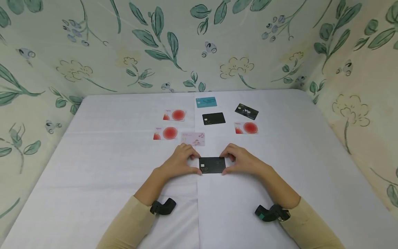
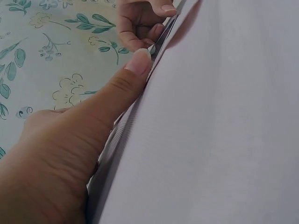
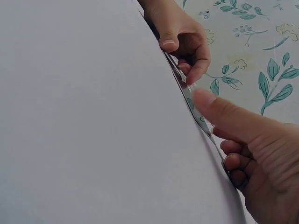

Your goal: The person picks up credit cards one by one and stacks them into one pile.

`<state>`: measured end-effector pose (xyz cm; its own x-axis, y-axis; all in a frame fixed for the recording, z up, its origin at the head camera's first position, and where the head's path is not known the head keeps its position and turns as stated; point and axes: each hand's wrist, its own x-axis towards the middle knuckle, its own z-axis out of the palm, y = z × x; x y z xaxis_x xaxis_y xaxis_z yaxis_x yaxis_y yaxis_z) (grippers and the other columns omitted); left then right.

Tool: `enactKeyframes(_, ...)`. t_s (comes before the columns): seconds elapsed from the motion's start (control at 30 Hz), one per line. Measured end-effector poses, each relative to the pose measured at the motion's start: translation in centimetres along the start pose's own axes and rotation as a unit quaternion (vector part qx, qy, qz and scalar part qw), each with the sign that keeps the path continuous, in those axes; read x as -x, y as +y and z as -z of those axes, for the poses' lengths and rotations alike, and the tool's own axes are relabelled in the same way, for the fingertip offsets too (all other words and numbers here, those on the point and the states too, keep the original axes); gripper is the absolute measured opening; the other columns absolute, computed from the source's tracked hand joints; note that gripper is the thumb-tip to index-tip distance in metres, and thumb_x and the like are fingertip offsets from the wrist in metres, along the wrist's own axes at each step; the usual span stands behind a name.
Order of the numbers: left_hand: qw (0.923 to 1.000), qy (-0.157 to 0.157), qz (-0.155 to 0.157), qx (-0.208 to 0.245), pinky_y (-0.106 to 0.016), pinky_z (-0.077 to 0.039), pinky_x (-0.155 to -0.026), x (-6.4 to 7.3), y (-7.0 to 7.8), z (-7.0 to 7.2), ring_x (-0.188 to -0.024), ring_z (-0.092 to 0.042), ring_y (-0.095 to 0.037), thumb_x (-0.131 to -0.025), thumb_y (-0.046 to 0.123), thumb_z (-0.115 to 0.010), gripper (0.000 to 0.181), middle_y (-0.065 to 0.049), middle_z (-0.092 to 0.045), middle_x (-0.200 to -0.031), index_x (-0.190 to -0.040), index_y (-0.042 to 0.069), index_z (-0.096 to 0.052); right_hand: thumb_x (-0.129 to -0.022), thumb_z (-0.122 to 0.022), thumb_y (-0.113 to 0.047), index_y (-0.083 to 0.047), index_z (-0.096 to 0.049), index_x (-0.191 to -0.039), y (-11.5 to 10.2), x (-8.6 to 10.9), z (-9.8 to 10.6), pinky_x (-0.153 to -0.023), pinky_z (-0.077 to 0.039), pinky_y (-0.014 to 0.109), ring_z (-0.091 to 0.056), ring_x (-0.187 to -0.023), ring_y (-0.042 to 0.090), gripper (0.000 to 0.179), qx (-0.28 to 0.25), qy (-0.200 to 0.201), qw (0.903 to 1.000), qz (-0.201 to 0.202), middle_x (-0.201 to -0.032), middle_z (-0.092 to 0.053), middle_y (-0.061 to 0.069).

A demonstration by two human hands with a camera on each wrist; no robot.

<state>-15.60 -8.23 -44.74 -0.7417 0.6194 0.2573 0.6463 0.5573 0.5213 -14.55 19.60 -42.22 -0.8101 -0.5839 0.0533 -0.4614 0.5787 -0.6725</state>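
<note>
Between my two hands a black VIP card lies level, its chip at the left and a faint "VIP" below the chip. My left hand pinches its left end, thumb at the near corner and fingertips at the far corner. At the right end my right hand grips the card in the same way. A pale pink card lies just beyond my left fingers. Seen edge-on in the right wrist view, the card is a thin glossy strip between my left hand and right hand.
Farther back on the white-covered table lie a blue VIP card, another black card and a tilted black VIP card. Cards with red circles lie left and right. A leaf-patterned curtain hangs behind.
</note>
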Motion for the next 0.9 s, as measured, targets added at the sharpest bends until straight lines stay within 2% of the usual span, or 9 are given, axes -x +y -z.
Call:
enactKeyframes(0.27, 0.9993, 0.026, 0.023, 0.017, -0.033, -0.036, -0.084, 0.0, 0.2, 0.1, -0.091, -0.043, -0.013, -0.063, 0.043, -0.085, 0.058, 0.007, -0.052, -0.089, -0.111, 0.017, -0.066, -0.067, -0.086, -0.027, -0.01, -0.066, -0.108, 0.0, -0.5, 0.2, -0.066, -0.041, 0.023, -0.048, -0.075, 0.017, 0.048, -0.063, 0.007, 0.9979, -0.012, -0.092, -0.057, 0.004)
enactKeyframes(0.33, 0.9983, 0.034, 0.043, 0.021, -0.033, -0.037, -0.083, -0.1, 0.3, 0.2, -0.09, -0.043, -0.013, -0.064, 0.043, -0.085, 0.06, 0.006, -0.053, -0.09, -0.114, 0.017, -0.066, -0.069, -0.085, -0.025, -0.009, -0.066, -0.108, -0.2, -0.7, 0.3, -0.065, -0.041, 0.023, -0.048, -0.074, 0.019, 0.046, -0.07, 0.01, 0.9974, -0.014, -0.093, -0.058, 0.005)
enactKeyframes(0.4, 0.9956, 0.049, 0.077, 0.02, -0.034, -0.037, -0.082, -0.3, 0.4, 0.5, -0.09, -0.045, -0.014, -0.067, 0.043, -0.083, 0.06, 0.005, -0.054, -0.092, -0.116, 0.016, -0.065, -0.07, -0.084, -0.023, -0.008, -0.066, -0.108, -0.5, -1.0, 0.5, -0.064, -0.04, 0.022, -0.048, -0.073, 0.02, 0.045, -0.072, 0.021, 0.9971, -0.015, -0.095, -0.058, 0.007)
enactKeyframes(0.5, 0.9865, 0.078, 0.143, 0.016, -0.038, -0.038, -0.084, -0.6, 0.6, 1.0, -0.092, -0.047, -0.016, -0.069, 0.043, -0.081, 0.061, 0.002, -0.056, -0.096, -0.12, 0.014, -0.063, -0.071, -0.083, -0.024, -0.008, -0.065, -0.112, -0.7, -1.8, 0.6, -0.063, -0.041, 0.022, -0.048, -0.072, 0.018, 0.047, -0.061, 0.036, 0.9972, -0.02, -0.098, -0.058, 0.007)
enactKeyframes(0.6, 0.9772, 0.093, 0.19, 0.014, -0.043, -0.038, -0.089, -0.8, 0.6, 1.6, -0.097, -0.049, -0.02, -0.072, 0.041, -0.08, 0.063, -0.002, -0.058, -0.101, -0.124, 0.012, -0.06, -0.072, -0.083, -0.024, -0.009, -0.064, -0.117, -1.0, -2.5, 0.5, -0.063, -0.042, 0.022, -0.048, -0.072, 0.018, 0.051, -0.053, 0.045, 0.9972, -0.029, -0.101, -0.058, 0.008)
enactKeyframes(0.9, 0.9659, 0.088, 0.244, 0.001, -0.052, -0.032, -0.096, -1.8, -0.2, 2.6, -0.111, -0.041, -0.029, -0.071, 0.044, -0.079, 0.074, -0.012, -0.051, -0.116, -0.134, 0.014, -0.054, -0.074, -0.081, -0.024, -0.008, -0.058, -0.126, -1.2, -4.0, 0.4, -0.065, -0.044, 0.023, -0.049, -0.074, 0.018, 0.059, -0.051, 0.056, 0.9963, -0.04, -0.104, -0.057, 0.01)
